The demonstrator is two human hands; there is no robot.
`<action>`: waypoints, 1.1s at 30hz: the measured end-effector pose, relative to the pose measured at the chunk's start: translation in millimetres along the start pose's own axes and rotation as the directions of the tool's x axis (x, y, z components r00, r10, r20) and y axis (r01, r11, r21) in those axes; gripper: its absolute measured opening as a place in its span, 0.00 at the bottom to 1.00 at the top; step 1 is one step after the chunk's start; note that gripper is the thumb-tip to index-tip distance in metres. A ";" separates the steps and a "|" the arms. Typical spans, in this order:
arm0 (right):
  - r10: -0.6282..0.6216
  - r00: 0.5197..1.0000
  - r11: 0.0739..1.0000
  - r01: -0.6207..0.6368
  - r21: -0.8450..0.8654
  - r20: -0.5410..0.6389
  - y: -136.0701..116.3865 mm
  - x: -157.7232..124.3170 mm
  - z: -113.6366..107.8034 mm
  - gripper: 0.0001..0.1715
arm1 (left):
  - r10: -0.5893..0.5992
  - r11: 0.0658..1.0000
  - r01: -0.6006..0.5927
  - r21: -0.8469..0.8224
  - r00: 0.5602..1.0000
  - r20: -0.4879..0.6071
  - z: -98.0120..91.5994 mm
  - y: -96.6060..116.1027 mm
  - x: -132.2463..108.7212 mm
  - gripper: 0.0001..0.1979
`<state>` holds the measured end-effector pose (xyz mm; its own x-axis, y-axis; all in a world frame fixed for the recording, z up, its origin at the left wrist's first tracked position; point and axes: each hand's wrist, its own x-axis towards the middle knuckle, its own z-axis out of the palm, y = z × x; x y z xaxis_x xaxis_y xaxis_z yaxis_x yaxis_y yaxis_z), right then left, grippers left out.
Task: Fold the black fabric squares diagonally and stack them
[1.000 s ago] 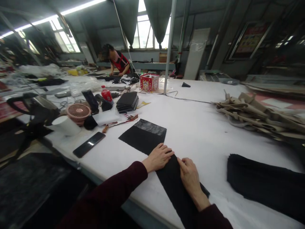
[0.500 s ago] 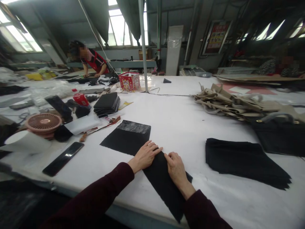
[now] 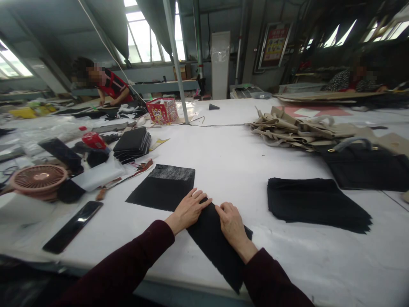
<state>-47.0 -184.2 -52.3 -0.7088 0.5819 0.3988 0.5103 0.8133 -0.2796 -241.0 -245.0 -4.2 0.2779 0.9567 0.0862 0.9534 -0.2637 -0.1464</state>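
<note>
My left hand and my right hand lie flat on a long strip of black fabric, close together near its upper end. Neither hand visibly grips it. The strip runs slantwise toward the table's near edge. Just beyond my left hand is a black fabric panel with a grey fuzzy band along its far end, and the strip seems to continue from or overlap it. Where they join is hidden under my hands. Burgundy sleeves cover both forearms.
The white cutting table holds a black fabric stack, a black bag, beige bags, a phone, a fan, black pieces and a red box. A co-worker leans over the far end.
The view has turned right, shifting the table items left and bringing the black bag and a seated person into sight. My hands remain on the strip.
</note>
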 end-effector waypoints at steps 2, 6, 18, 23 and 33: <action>0.009 1.000 1.000 -0.009 0.002 0.008 0.0 -1.6 -1.5 0.15 | 0.024 1.000 -0.024 0.014 1.000 0.009 -0.9 1.6 0.9 0.25; 0.016 1.000 1.000 -0.016 0.003 0.014 1.9 -5.7 -2.9 0.15 | 0.064 0.998 -0.065 0.017 0.997 0.047 -1.6 6.7 1.5 0.28; 0.017 1.000 1.000 -0.017 0.014 -0.011 9.9 -24.5 -10.1 0.14 | 0.153 0.988 -0.154 0.004 0.988 0.019 0.8 17.3 4.0 0.26; 0.024 1.000 1.000 -0.024 0.019 -0.017 12.8 -33.6 -15.0 0.14 | 0.153 0.988 -0.153 0.013 0.988 0.019 2.6 22.8 6.3 0.32; 0.020 1.000 1.000 -0.020 -0.011 -0.020 18.4 -45.7 -20.9 0.15 | 0.216 0.976 -0.216 -0.007 0.975 0.048 3.9 35.3 9.1 0.30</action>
<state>5.0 -196.0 -57.4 -0.6886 0.5975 0.4109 0.5296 0.8014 -0.2779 -205.3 -245.2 -12.4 0.4716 0.8818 0.0052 0.8717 -0.4652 -0.1542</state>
